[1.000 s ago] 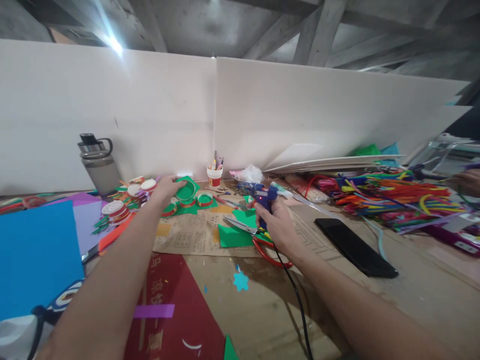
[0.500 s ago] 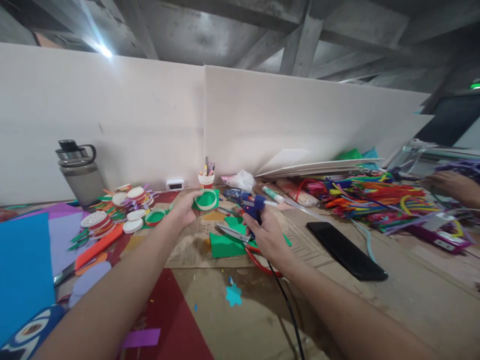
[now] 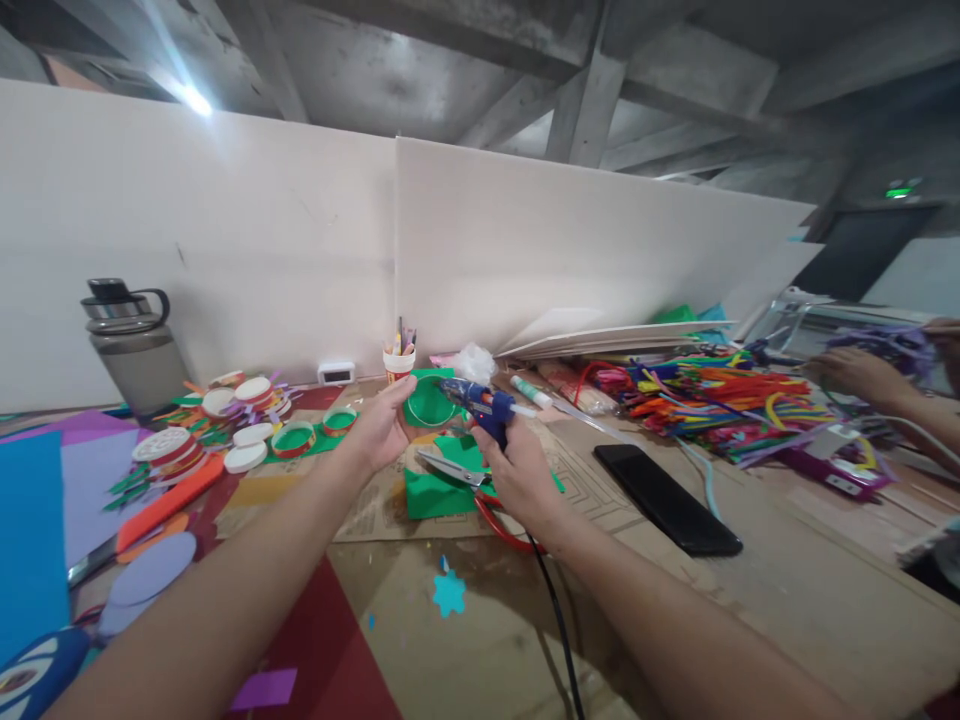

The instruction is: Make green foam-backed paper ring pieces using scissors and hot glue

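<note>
Plastic glue gun [image 3: 491,408], metal scissor blades [image 3: 451,468], probably matt paper [image 3: 435,497]

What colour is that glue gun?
The glue gun in the right hand is blue, best seen in the head view.

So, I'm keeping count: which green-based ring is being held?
The rightmost ring, held in the left hand beside the glue gun; the other two rings lie to its left, unheld.

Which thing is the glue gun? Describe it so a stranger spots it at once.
From the tall white boards at the back, look down to the right hand. It holds the blue glue gun, front end toward the green piece in the left hand. Unlike the red-handled scissors just below, it has a small red light and a pale stick poking from its rear.
</note>
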